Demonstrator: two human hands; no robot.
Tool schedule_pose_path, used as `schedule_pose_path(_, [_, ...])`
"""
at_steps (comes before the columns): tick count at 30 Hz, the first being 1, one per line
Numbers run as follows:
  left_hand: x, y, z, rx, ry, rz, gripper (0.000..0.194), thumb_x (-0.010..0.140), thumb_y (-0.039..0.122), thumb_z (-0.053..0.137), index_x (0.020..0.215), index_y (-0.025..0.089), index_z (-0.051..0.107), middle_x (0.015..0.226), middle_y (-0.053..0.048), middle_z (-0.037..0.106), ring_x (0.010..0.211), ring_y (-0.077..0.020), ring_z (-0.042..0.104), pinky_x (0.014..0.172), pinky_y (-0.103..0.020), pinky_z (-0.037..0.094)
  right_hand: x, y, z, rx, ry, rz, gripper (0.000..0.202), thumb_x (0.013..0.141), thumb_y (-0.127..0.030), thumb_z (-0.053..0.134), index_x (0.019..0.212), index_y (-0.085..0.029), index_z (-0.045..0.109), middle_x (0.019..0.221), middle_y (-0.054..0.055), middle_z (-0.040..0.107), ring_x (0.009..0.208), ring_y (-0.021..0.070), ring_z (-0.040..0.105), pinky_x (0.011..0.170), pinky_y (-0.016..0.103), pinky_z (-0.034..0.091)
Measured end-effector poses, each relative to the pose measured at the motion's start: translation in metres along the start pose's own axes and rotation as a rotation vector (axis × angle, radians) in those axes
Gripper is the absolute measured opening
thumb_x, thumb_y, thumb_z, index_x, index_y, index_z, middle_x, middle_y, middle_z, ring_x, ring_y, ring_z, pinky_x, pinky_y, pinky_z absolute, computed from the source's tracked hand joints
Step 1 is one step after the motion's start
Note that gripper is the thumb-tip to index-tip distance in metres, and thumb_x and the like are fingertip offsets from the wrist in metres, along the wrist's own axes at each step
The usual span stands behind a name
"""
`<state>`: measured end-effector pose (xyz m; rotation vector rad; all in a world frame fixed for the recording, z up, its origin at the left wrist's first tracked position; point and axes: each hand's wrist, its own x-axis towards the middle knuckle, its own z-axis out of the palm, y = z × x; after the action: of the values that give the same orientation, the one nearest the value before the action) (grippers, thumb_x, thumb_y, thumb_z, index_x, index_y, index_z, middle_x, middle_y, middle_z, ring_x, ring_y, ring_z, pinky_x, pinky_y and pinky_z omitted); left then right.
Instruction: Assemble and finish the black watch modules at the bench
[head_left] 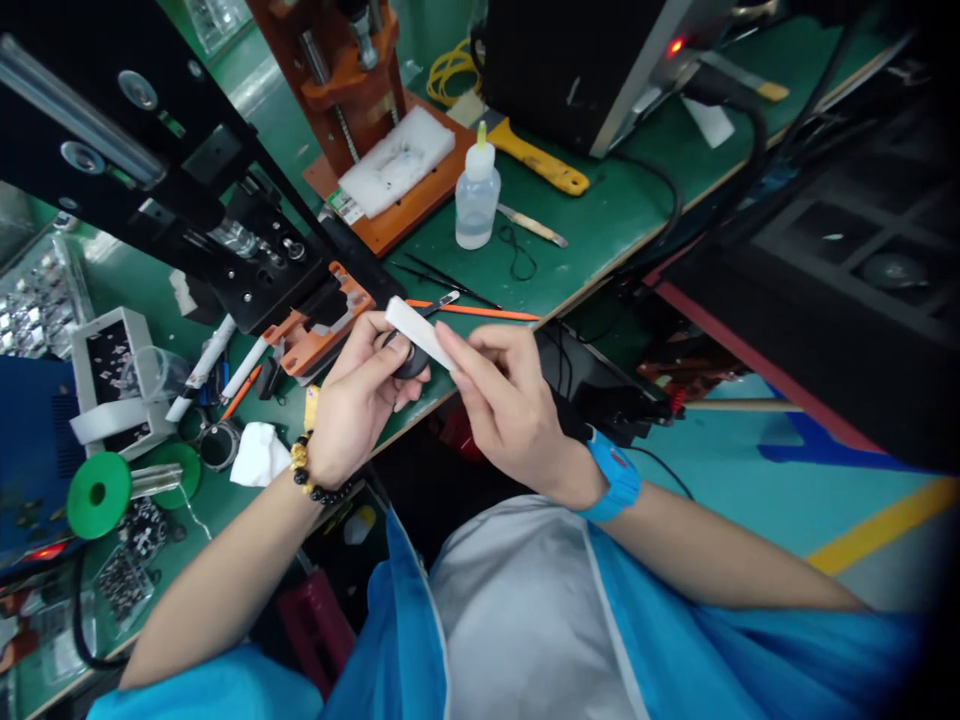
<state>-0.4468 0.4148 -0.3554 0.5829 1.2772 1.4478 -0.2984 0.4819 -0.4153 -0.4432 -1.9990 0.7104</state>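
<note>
My left hand (358, 392), with a beaded bracelet at the wrist, is closed on a round black part (409, 362) near the bench's front edge. My right hand (511, 408), wearing a blue wrist strap, pinches one end of a flat white strip (417, 333). The strip lies across the top of the black part and hides some of it; whether the two touch I cannot tell. Just beyond them are an orange stick (487, 311) and dark tweezers (450, 284) on the green bench.
A black press (247, 240) with an orange fixture (319, 330) stands close by my left hand. Behind are a clear dropper bottle (477, 200), a yellow-handled scraper (544, 163) and an orange stand (420, 210). Solder wire on a green spool (99, 495) sits at left.
</note>
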Motion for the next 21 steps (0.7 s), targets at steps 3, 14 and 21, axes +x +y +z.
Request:
schedule_pose_path(3, [0.0005, -0.0005, -0.0016, 0.024, -0.021, 0.011, 0.019, 0.09, 0.026, 0.074, 0.1, 0.019, 0.06, 0.079, 0.001, 0.063, 0.061, -0.0086, 0.059, 0.051, -0.015, 0.045, -0.0011, 0.0013, -0.0005, -0.015, 0.013, -0.006, 0.05, 0.108, -0.014, 0.044, 0.157, -0.021, 0.049, 0.115, 0.011, 0.051, 0.098, 0.0195, 0.059, 0.087, 0.037, 0.059])
schedule_pose_path(14, [0.0013, -0.0008, 0.0005, 0.03, 0.023, 0.019, 0.018, 0.088, 0.023, 0.073, 0.103, 0.019, 0.063, 0.08, 0.001, 0.064, 0.063, -0.009, 0.062, 0.05, -0.015, 0.046, -0.002, -0.0031, -0.0047, 0.016, 0.011, -0.006, 0.046, 0.108, -0.014, 0.046, 0.153, -0.019, 0.054, 0.116, 0.011, 0.053, 0.098, 0.0194, 0.059, 0.085, 0.036, 0.06])
schedule_pose_path(21, [0.001, -0.0001, 0.0008, 0.023, 0.0, 0.022, 0.019, 0.086, 0.025, 0.076, 0.099, 0.019, 0.063, 0.08, 0.001, 0.063, 0.063, -0.0092, 0.061, 0.05, -0.015, 0.047, -0.0032, -0.0008, -0.003, 0.007, 0.009, 0.003, 0.048, 0.11, -0.017, 0.043, 0.156, -0.023, 0.049, 0.117, 0.011, 0.053, 0.098, 0.0195, 0.059, 0.085, 0.038, 0.06])
